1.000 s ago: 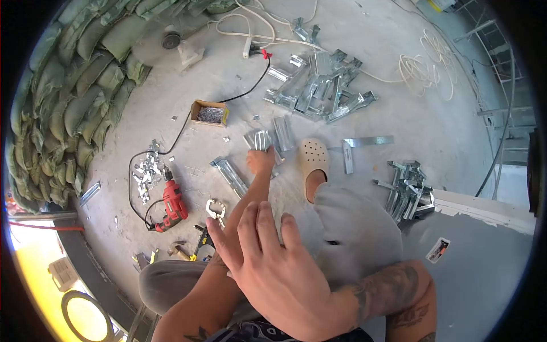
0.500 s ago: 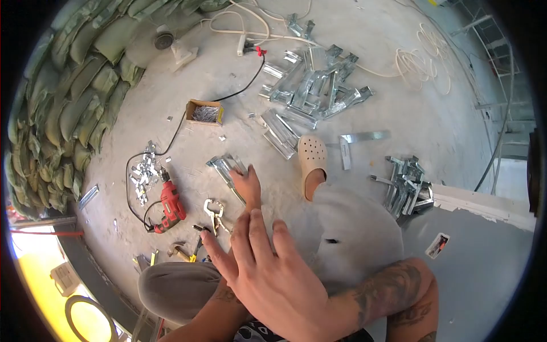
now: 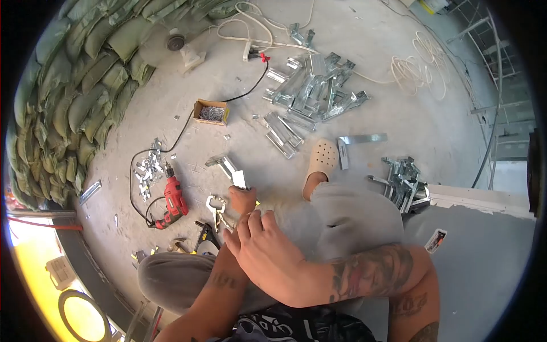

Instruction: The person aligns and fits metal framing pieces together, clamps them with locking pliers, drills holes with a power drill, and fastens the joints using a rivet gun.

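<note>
My left hand (image 3: 244, 199) is closed around a short metal profile piece (image 3: 239, 179), whose bright face catches the light. Just beyond it, another galvanised profile (image 3: 221, 163) lies on the floor. My right hand (image 3: 263, 244) crosses above my left forearm, back upward, fingers loosely bent and thumb apart, with nothing visible in it. Whether it touches the forearm I cannot tell. Left of my left hand lie locking clamp pliers (image 3: 216, 210) and a red corded drill (image 3: 175, 196). A black-and-yellow tool (image 3: 205, 235) lies close to my knee.
Cut metal profiles (image 3: 313, 85) are heaped ahead, with another pile (image 3: 401, 182) to the right. A box of fasteners (image 3: 211, 113) and small metal brackets (image 3: 149, 165) sit left. Green sacks (image 3: 68, 102) are stacked at far left. White cable (image 3: 419, 65) coils at upper right.
My left hand has drawn nearer to me and turned, and the bright piece now shows in it. My right hand has pulled back, its fingers more bent. The view has shifted slightly.
</note>
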Motion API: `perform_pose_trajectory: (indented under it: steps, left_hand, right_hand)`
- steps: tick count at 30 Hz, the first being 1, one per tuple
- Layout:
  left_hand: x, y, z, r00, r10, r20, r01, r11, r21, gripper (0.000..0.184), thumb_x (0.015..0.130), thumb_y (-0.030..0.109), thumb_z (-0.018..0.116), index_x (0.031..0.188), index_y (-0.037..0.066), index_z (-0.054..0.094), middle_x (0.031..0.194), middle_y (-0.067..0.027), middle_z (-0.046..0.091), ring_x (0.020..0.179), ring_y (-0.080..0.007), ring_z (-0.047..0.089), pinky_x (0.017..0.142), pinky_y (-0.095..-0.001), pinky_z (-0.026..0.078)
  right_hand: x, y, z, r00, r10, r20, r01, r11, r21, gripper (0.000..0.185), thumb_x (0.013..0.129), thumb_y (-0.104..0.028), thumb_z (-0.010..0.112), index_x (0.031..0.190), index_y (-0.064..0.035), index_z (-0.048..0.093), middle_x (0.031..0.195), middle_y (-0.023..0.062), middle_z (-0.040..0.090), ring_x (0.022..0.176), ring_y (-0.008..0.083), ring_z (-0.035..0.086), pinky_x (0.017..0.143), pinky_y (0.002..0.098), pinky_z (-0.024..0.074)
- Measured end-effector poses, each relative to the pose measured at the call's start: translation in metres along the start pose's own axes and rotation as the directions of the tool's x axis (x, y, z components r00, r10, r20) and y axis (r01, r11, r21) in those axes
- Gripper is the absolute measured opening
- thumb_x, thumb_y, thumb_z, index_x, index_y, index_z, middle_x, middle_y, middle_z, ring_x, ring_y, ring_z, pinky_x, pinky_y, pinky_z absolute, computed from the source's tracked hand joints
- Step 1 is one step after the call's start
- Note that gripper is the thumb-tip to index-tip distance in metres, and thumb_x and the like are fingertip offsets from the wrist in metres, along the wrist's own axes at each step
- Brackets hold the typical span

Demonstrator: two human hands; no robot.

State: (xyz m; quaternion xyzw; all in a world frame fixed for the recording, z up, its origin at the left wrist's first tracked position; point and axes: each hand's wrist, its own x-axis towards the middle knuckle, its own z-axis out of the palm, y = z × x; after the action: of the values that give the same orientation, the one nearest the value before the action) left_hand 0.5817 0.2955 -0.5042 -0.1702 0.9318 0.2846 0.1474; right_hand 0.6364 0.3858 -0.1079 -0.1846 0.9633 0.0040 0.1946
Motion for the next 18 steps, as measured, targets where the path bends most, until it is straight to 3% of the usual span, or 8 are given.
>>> perform_pose_trajectory:
  steps: [2,3,5,8,9,12,15,18]
  left_hand:
    - [-0.006,-0.002,0.004,0.994,0.029,0.101,-0.010,0.983,-0.181,0.045,0.071,0.021,0.076,0.098,0.000,0.047,0.082,-0.0177,0.062,0.081,-0.0355,0.066,0.070,-0.0469,0.049]
    - [-0.016,-0.003,0.000,0.993,0.037,0.109,-0.019,0.985,-0.169,0.045,0.071,0.021,0.076,0.098,0.000,0.047,0.082,-0.0177,0.062,0.081,-0.0355,0.066,0.070,-0.0469,0.049]
    - [-0.043,-0.001,-0.012,0.906,0.233,0.353,-0.198,0.971,-0.133,0.045,0.072,0.021,0.077,0.098,0.002,0.046,0.081,-0.0178,0.063,0.079,-0.0382,0.065,0.071,-0.0481,0.049]
    - [-0.069,-0.022,-0.005,0.825,0.355,0.440,-0.399,0.917,0.007,0.044,0.073,0.021,0.076,0.099,0.004,0.046,0.082,-0.0192,0.063,0.080,-0.0396,0.065,0.071,-0.0491,0.049]
    - [-0.074,-0.031,-0.001,0.791,0.390,0.471,-0.465,0.884,0.048,0.043,0.073,0.021,0.076,0.099,0.004,0.046,0.083,-0.0197,0.063,0.080,-0.0401,0.065,0.071,-0.0494,0.049]
    - [-0.069,-0.042,0.014,0.717,0.463,0.521,-0.493,0.865,-0.091,0.045,0.073,0.023,0.077,0.101,0.005,0.046,0.083,-0.0202,0.062,0.083,-0.0414,0.064,0.071,-0.0494,0.049]
    - [-0.048,-0.033,0.037,0.703,0.435,0.562,-0.554,0.831,0.050,0.049,0.073,0.027,0.078,0.103,0.006,0.046,0.084,-0.0195,0.063,0.083,-0.0406,0.065,0.072,-0.0495,0.049]
    - [-0.029,0.017,0.034,0.730,0.498,0.467,-0.532,0.844,-0.069,0.054,0.074,0.032,0.079,0.106,0.006,0.045,0.085,-0.0179,0.064,0.081,-0.0410,0.065,0.073,-0.0508,0.050]
  right_hand:
    - [-0.001,0.001,-0.003,1.000,0.017,-0.018,-0.016,1.000,0.008,0.051,0.092,-0.023,0.052,0.141,-0.0096,0.051,0.115,0.0188,0.062,0.110,0.0334,0.057,0.095,0.0466,0.0407]
    - [-0.003,0.002,-0.008,0.999,0.001,-0.043,0.000,1.000,0.015,0.050,0.092,-0.023,0.052,0.140,-0.0092,0.052,0.114,0.0184,0.062,0.109,0.0336,0.057,0.095,0.0489,0.0404]
    - [-0.005,0.001,-0.010,0.998,-0.010,-0.070,0.012,1.000,0.022,0.049,0.091,-0.023,0.053,0.139,-0.0089,0.053,0.112,0.0180,0.063,0.108,0.0337,0.057,0.095,0.0511,0.0400]
    - [0.001,-0.004,-0.003,0.991,-0.038,-0.127,0.042,0.999,0.035,0.046,0.093,-0.023,0.052,0.136,-0.0090,0.055,0.112,0.0169,0.063,0.107,0.0338,0.057,0.095,0.0537,0.0395]
    - [0.006,-0.009,-0.003,0.998,0.014,-0.054,-0.016,1.000,-0.025,0.045,0.093,-0.023,0.052,0.136,-0.0092,0.055,0.112,0.0161,0.063,0.106,0.0331,0.057,0.095,0.0531,0.0395]
    - [0.005,-0.009,0.000,0.998,0.064,-0.020,-0.065,0.996,-0.053,0.045,0.093,-0.022,0.053,0.136,-0.0085,0.055,0.113,0.0146,0.063,0.104,0.0314,0.057,0.095,0.0504,0.0400]
    - [-0.001,-0.002,-0.002,0.997,0.041,-0.071,-0.041,0.999,-0.002,0.046,0.093,-0.021,0.054,0.136,-0.0072,0.054,0.113,0.0134,0.063,0.103,0.0297,0.057,0.092,0.0464,0.0407]
    - [-0.003,0.003,-0.007,0.997,0.044,-0.057,-0.044,0.999,0.007,0.046,0.092,-0.022,0.054,0.136,-0.0071,0.054,0.112,0.0127,0.063,0.104,0.0287,0.057,0.090,0.0434,0.0408]
